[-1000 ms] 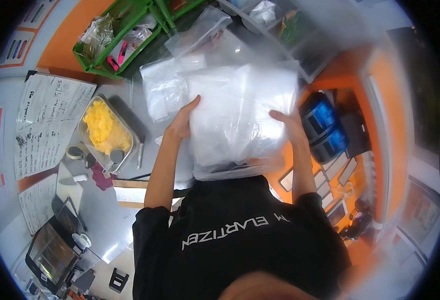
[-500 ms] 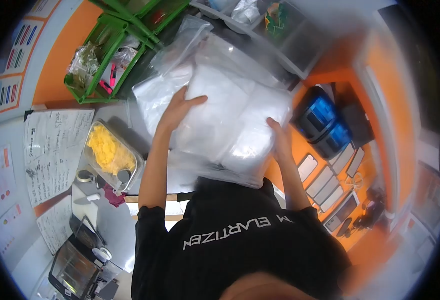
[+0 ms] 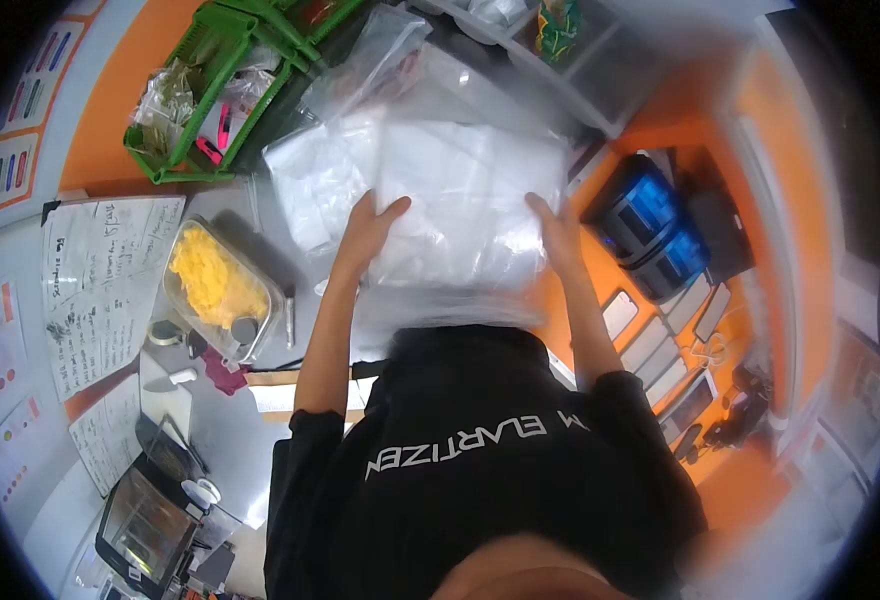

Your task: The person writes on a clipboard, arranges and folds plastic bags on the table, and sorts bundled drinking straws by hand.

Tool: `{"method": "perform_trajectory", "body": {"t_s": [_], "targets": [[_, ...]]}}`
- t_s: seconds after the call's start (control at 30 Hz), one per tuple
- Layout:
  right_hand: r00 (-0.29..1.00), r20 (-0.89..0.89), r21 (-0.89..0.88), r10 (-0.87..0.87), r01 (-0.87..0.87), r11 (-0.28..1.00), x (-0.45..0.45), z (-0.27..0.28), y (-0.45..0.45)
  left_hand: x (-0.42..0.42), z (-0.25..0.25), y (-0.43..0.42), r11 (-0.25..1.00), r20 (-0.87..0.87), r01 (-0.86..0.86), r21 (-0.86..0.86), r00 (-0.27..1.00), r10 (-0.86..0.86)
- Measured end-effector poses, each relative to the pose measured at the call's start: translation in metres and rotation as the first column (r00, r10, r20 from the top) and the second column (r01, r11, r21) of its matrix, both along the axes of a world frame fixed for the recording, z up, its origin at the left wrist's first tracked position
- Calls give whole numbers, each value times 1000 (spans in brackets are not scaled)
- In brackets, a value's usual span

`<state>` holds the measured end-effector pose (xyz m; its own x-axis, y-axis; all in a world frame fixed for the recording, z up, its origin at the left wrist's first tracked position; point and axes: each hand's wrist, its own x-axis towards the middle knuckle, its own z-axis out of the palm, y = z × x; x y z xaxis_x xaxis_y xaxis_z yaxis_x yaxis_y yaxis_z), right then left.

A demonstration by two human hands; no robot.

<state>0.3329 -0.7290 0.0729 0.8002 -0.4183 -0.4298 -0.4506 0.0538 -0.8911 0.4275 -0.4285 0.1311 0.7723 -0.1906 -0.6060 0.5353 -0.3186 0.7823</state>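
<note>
A wide stack of clear plastic bags (image 3: pixel 450 190) lies in front of my body, its near edge blurred. My left hand (image 3: pixel 368 228) grips its left side, thumb on top and fingers hidden beneath. On the opposite side my right hand (image 3: pixel 557 232) holds the stack the same way, thumb on the upper face. Under and left of it is another pile of clear bags (image 3: pixel 322 185), partly covered. Behind the stack, a loose crumpled bag (image 3: pixel 385 55) rests against more plastic.
A clear tub (image 3: pixel 278 325) of yellow food stands at left, beside a marker (image 3: pixel 290 322). Green bins (image 3: pixel 175 172) and a grey divided tray (image 3: pixel 585 110) line the back. Several phones (image 3: pixel 618 315) and a blue-lit black device (image 3: pixel 650 225) lie on the orange surface at right.
The stack has turned from a slant to nearly square with my body, and its bags look more even. My right hand has moved slightly up along its side; both hands keep their grip.
</note>
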Motion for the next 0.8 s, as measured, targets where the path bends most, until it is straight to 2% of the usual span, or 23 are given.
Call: {"method": "perform_trajectory", "body": {"t_s": [0.07,0.13,0.17,0.23,0.27,0.37,0.4,0.43,0.47,0.53,0.63,0.7,0.77,0.8], "targets": [[996,88,61,16,-21,998,6,22,2,-20,12,6,994,-35,-99,-39,995,98],[995,-63,84,79,-73,994,17,47,10,-35,0,18,983,-45,-173,-64,984,170],[984,-138,100,113,-100,990,19,53,15,-43,-14,22,990,53,-124,71,991,120],[971,-174,-95,167,-185,978,12,32,18,-65,-44,26,936,216,-64,347,976,-13],[963,-192,-193,190,-227,955,8,20,19,-76,-52,30,946,167,-71,315,986,18],[978,87,-412,191,-139,901,-27,-2,13,-123,-34,34,960,469,-187,208,880,70],[973,61,-526,223,-159,836,-41,16,13,-137,-12,36,949,573,-115,294,816,-79],[967,33,-631,252,-176,756,-55,45,14,-151,10,38,911,537,9,413,806,-251],[932,-38,-611,362,-308,729,-69,68,16,-166,31,40,842,478,130,524,773,-417],[811,-159,-547,563,-547,634,-95,100,21,-177,31,45,759,413,224,612,727,-548],[639,-285,-668,714,-667,330,-127,107,39,-196,-16,62,821,458,192,537,752,-475],[725,-178,-727,665,-552,408,-145,67,40,-191,-39,71,889,514,164,428,765,-388],[776,-77,-757,626,-454,470,-153,33,30,-176,-18,59,949,558,73,306,794,-241],[836,-32,-715,547,-402,572,-150,37,31,-170,-6,56,968,569,30,249,804,-171]]}}
